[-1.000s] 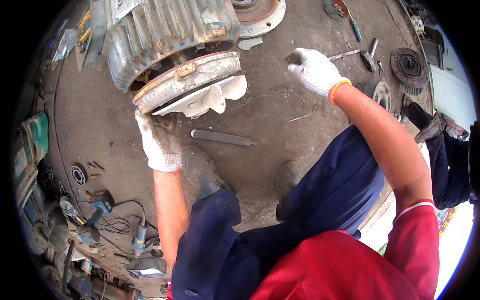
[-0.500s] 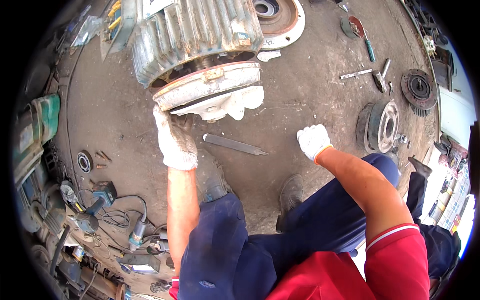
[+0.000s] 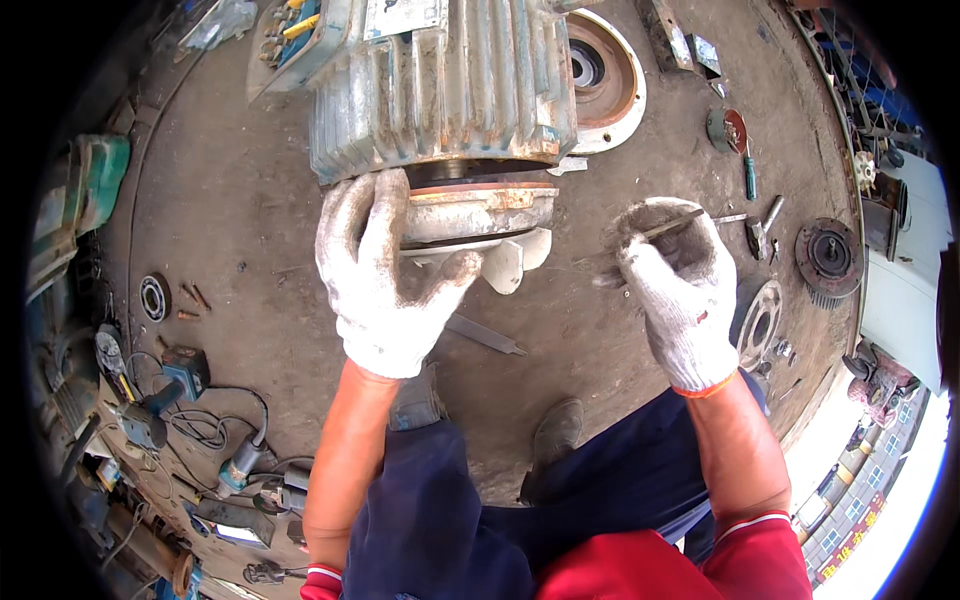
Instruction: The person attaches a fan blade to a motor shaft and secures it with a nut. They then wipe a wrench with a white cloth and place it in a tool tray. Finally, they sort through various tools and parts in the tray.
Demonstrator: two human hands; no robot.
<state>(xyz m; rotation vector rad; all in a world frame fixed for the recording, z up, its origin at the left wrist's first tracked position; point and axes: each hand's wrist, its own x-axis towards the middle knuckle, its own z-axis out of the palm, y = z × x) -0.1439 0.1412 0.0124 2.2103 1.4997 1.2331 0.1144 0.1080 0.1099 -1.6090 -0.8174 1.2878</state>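
A large electric motor with a finned, worn grey-blue housing (image 3: pixel 445 100) lies before me. Its round end cover (image 3: pixel 480 212) stands slightly apart from it, leaving a dark gap. White fan-like blades (image 3: pixel 505 265) show on the cover's near side. My left hand (image 3: pixel 385 280), in a soiled white glove, grips the cover's left side, fingers over the rim by the gap and thumb low near the blades. To the right, my gloved right hand (image 3: pixel 685 295) is curled in the air around a thin dark bar (image 3: pixel 672 224); its full length is hidden.
A file-like flat metal bar (image 3: pixel 485 335) lies below the cover. Right: a hammer (image 3: pixel 765 228), a screwdriver (image 3: pixel 750 178), a red-rimmed cup (image 3: pixel 727 130), a dark disc (image 3: pixel 830 255). Behind is a round flange (image 3: pixel 615 85). Left: a bearing (image 3: pixel 154 298), corded power tools (image 3: pixel 240 468).
My left hand has shifted from under the cover to its left rim. My right hand has risen from near my knee and now holds the bar. The view has shifted slightly.
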